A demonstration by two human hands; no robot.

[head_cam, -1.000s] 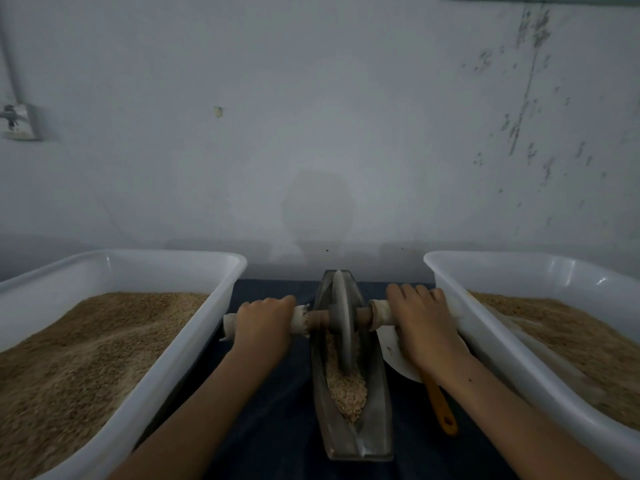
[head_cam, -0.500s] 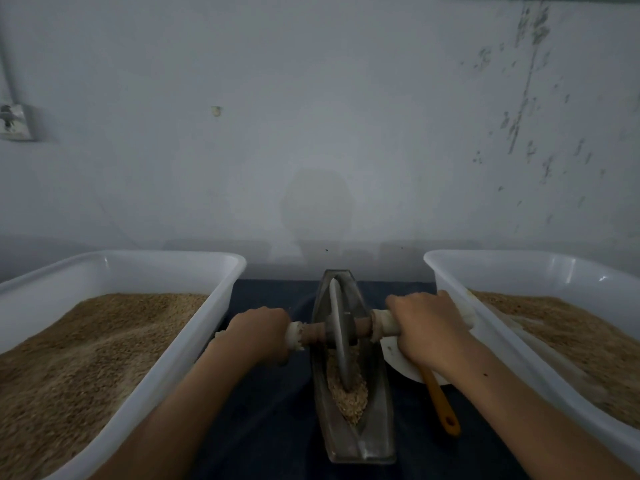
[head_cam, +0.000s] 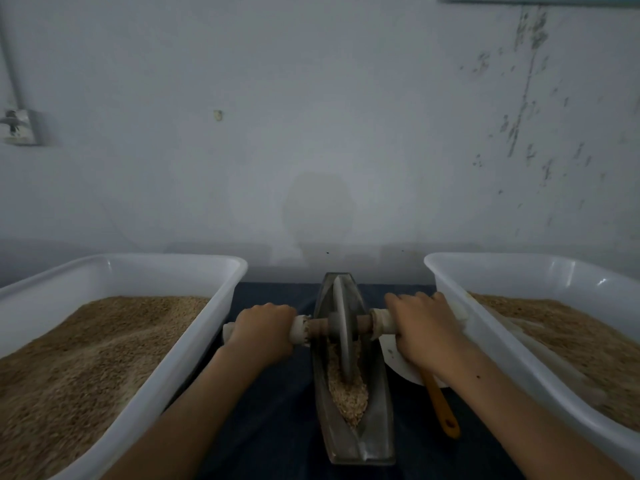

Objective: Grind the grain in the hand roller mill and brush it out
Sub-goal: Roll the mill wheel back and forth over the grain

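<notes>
A boat-shaped metal trough [head_cam: 375,431] lies lengthwise on the dark cloth between two tubs. A metal disc wheel [head_cam: 343,337] stands upright in it on a wooden axle with white handle ends. Pale grain [head_cam: 348,396] fills the trough's near half, around the wheel's foot. My left hand [head_cam: 261,329] grips the left handle. My right hand [head_cam: 424,329] grips the right handle. Both sets of fingers curl over the axle ends.
A white tub [head_cam: 204,327] of brown grain stands at the left and another white tub [head_cam: 460,320] at the right. A white scoop with an orange handle [head_cam: 440,405] lies under my right forearm. A pale wall rises close behind.
The wheel rolled toward me along the trough and has now rolled back a little away, with both hands staying on the handles.
</notes>
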